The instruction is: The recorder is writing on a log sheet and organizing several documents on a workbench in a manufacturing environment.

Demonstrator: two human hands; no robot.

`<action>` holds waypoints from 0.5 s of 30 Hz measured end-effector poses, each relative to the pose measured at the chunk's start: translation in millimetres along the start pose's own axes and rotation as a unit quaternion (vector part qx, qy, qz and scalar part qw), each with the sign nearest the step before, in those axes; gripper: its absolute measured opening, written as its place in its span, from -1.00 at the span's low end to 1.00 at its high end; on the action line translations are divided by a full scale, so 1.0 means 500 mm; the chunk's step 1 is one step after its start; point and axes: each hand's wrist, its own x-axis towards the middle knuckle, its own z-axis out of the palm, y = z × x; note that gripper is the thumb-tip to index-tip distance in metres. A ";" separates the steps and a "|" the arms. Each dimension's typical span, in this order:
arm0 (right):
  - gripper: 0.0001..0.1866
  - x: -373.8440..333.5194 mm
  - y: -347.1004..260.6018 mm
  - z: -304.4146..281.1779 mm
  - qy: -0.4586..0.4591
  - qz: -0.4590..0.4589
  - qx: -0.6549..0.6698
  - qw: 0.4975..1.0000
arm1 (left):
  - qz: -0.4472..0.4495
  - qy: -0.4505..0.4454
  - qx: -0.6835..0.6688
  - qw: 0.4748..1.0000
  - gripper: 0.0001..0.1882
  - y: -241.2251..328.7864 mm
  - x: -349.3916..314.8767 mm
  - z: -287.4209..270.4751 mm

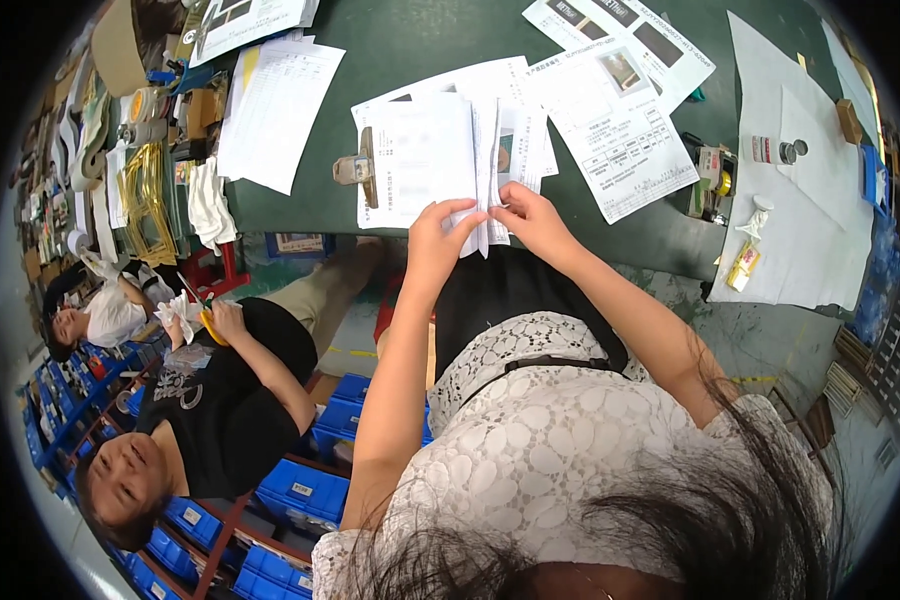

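Observation:
A stack of white paper sheets (425, 150) lies at the table's near edge, with a metal clip (355, 170) of a clipboard at its left side. Several sheets stand partly lifted, fanned up in the middle of the stack. My left hand (440, 230) pinches the near edge of these sheets between thumb and fingers. Close beside it, my right hand (530, 222) is closed on the same lifted paper from the right, its fingertips almost meeting the left thumb. More printed sheets lie partly hidden beneath the stack.
Printed forms (625, 130) lie to the right, and more papers (280, 110) to the left on the green table (410, 40). A white sheet (800, 190) at the far right bears small bottles. Left, a co-worker (230, 400) holds yellow-handled scissors (210, 325) above blue bins (300, 490).

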 end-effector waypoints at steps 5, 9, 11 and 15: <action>-0.83 -0.001 0.001 -0.002 0.004 -0.010 -0.003 1.000 | -0.017 0.002 -0.046 0.999 -0.70 -0.011 0.003 0.004; -0.83 0.001 0.003 0.001 0.002 -0.008 -0.018 1.000 | 0.001 0.024 -0.032 0.999 -0.69 -0.010 0.003 0.011; -0.82 0.000 -0.003 0.004 0.002 -0.008 -0.019 1.000 | -0.003 0.023 -0.043 0.999 -0.69 -0.024 0.004 0.009; -0.82 0.001 -0.001 0.001 0.002 0.003 -0.029 1.000 | -0.020 0.014 -0.065 0.998 -0.70 -0.027 0.004 0.008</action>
